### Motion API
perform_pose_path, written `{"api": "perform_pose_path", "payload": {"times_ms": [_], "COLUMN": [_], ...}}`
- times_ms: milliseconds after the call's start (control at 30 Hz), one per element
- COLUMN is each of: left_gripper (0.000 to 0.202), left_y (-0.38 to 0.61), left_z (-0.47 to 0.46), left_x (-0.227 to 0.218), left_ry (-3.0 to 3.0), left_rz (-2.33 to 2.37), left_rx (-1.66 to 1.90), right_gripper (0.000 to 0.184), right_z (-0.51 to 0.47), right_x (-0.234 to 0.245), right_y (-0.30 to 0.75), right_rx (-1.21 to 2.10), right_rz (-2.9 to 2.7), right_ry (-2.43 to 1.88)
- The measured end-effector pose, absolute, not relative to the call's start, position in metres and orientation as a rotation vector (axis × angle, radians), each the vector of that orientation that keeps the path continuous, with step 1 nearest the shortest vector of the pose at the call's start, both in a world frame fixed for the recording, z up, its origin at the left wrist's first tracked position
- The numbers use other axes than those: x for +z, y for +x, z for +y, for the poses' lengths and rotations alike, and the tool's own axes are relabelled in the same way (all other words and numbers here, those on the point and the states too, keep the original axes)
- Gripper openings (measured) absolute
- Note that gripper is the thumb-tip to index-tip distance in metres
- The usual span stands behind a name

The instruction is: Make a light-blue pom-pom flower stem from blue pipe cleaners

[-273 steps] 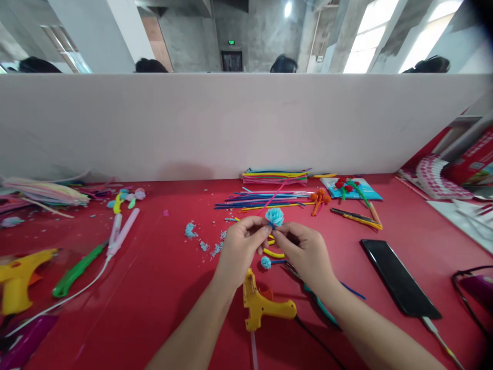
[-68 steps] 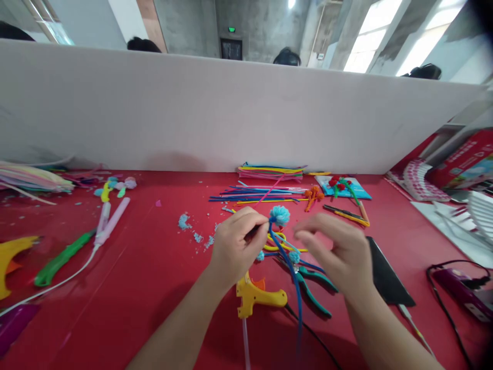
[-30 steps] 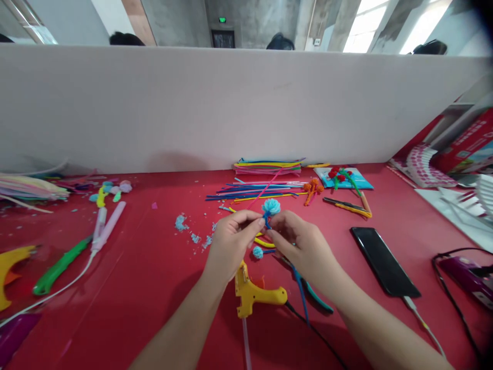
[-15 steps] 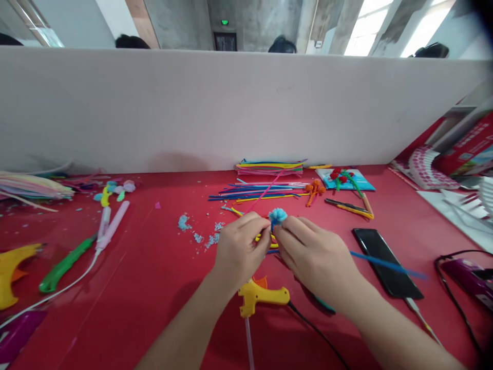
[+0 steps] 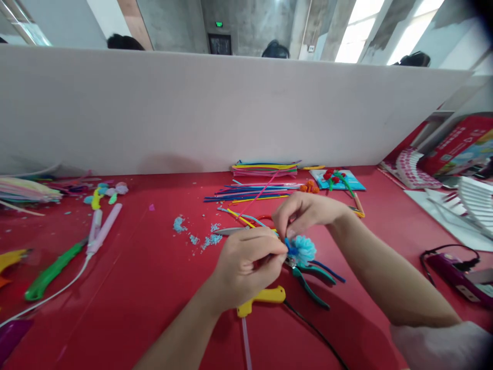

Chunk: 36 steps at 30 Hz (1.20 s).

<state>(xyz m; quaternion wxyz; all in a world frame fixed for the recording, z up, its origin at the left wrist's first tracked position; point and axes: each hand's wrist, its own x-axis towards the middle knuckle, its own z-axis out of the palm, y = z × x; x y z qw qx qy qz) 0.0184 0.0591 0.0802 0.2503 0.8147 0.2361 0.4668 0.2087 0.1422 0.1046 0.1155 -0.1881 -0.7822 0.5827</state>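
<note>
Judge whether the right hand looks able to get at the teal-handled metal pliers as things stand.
Probably yes: the right hand is near the pliers, largely uncovered at the handle end, but seems busy with the fluffy light-blue pompom.

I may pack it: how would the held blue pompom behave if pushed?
The held blue pompom probably squashes readily, as it looks fluffy. Rounded, it might roll, though the darker strip at its base would likely hinder that.

Fuzzy, matt blue pompom (image 5: 305, 251); smooth plastic glue gun (image 5: 271, 295)
</note>
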Motion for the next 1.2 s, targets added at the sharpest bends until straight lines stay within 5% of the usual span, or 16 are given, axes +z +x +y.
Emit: {"api": "perform_pose_path", "payload": {"times_ms": [133,367,633,800,933,1067,1200], "left_gripper": [0.017,0.016,0.012,0.012,0.010,0.010,0.009], "left_y": [0.016,0.004,0.006,0.007,0.010,0.015,0.018], "left_z": [0.057,0.071,0.075,0.082,0.084,0.078,0.077], "left_x": [0.082,0.071,0.059,0.056,0.058,0.059,0.056], "left_ry": [2.163,2.418,2.572,2.513,2.289,2.118,1.816], "left_rz": [0.684,1.045,1.251,1.157,1.084,1.079,1.108], "left_rx": [1.413,1.651,1.650,1.498,1.407,1.399,1.287], "right_gripper": [0.023,0.015,0.016,0.014,0.007,0.033,0.025], "right_z": [0.129,0.083,0.054,0.053,0.058,0.076,0.087], "right_x": [0.057,0.042,0.056,0.074,0.090,0.084,0.070], "right_y": [0.195,0.164,0.151,0.174,0.193,0.196,0.191], "right_rx": [2.018,1.756,0.526,0.253,0.350,1.031,1.280], "right_rz": [-1.616,-1.160,-1.822,-2.137,-1.927,-1.712,-1.552], "right_ry": [-0.509,-0.798,-1.020,-0.977,-1.031,-1.015,-0.979]}}
